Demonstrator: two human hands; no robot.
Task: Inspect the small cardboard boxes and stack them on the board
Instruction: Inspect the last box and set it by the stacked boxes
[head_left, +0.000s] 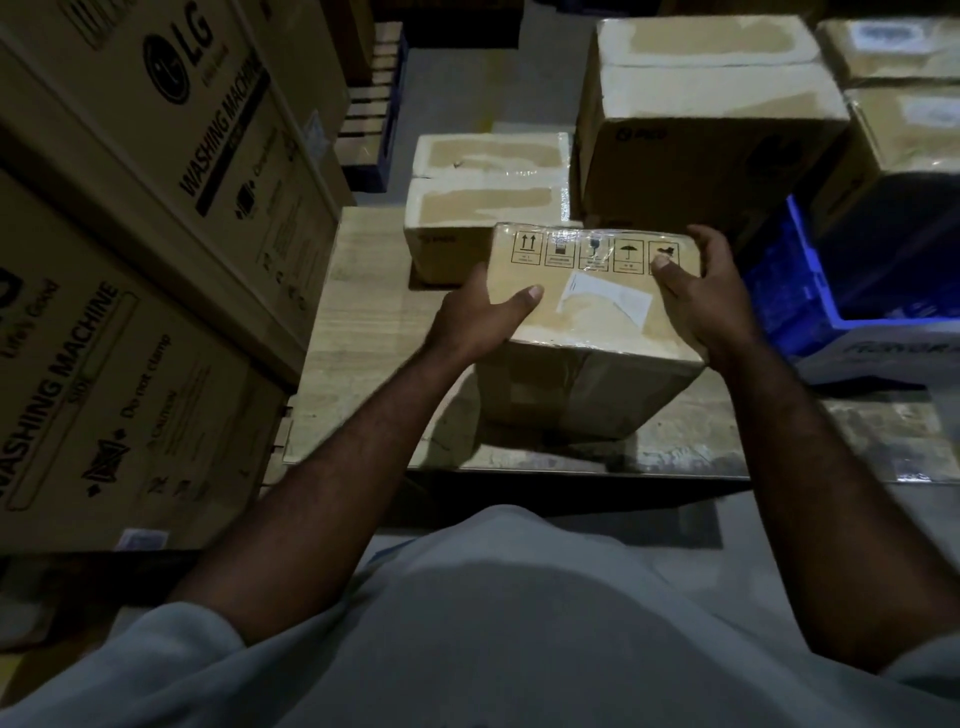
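Both your hands, left hand and right hand, grip the small box (thumbs on top). It is above the board's near edge.

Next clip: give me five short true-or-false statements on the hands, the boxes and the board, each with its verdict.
1. The left hand and the right hand both hold the small box. True.
2. The small box shows a row of handling symbols. True.
3. The crate on the right is red. False: it is blue.
4. The board carries no other box. False: a taped box sits at its far end.
5. The cartons on the left read washing machine. True.
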